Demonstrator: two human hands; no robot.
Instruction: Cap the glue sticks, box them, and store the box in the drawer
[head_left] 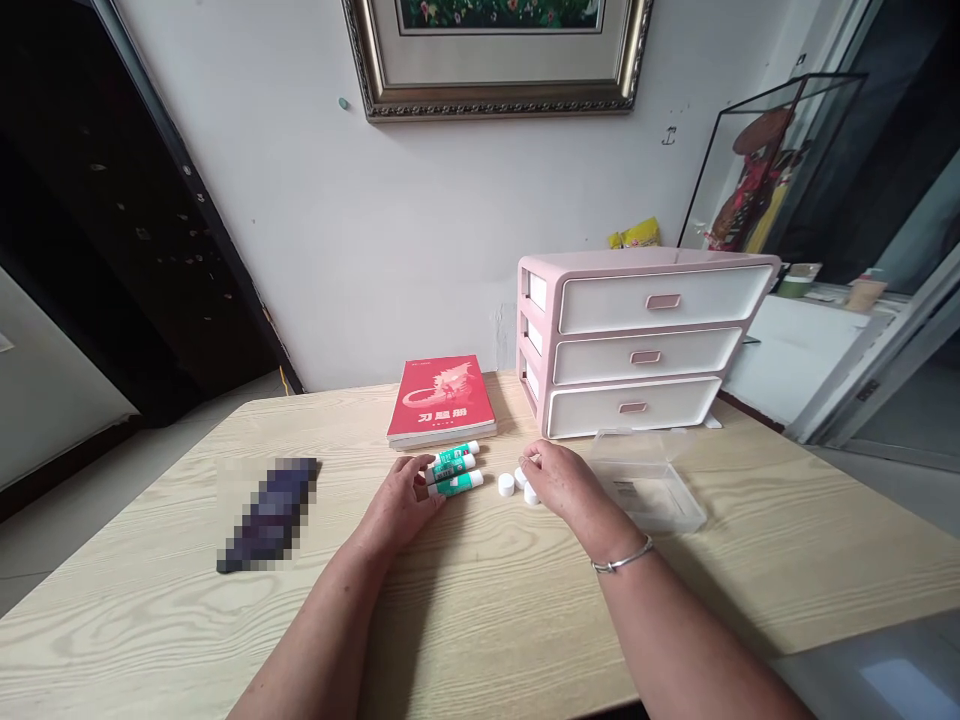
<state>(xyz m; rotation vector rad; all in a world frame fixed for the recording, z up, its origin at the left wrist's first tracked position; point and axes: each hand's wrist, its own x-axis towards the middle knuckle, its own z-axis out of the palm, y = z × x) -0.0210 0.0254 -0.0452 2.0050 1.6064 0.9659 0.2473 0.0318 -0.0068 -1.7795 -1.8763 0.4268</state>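
Observation:
Three green-and-white tubes, resembling glue sticks (459, 484), lie side by side on the wooden table. My left hand (401, 500) is closed around their left ends, thumb at the near tube and fingers at the far one. Just to their right, several small round white caps (506, 485) are grouped together. Over these caps is my right hand (564, 482), a bracelet on its wrist, with thumb and fingertips pinched on a white cap (535, 459) that is partly hidden. Beside that hand stands a clear plastic box (679, 510) with its lid raised.
A red book (442, 400) lies behind the tubes. At the back right stands a pink-and-white drawer unit (645, 345) with a yellow packet (637, 234) on top. A dark pixelated object (270, 515) lies at left. A grey surface (885, 660) juts in at lower right.

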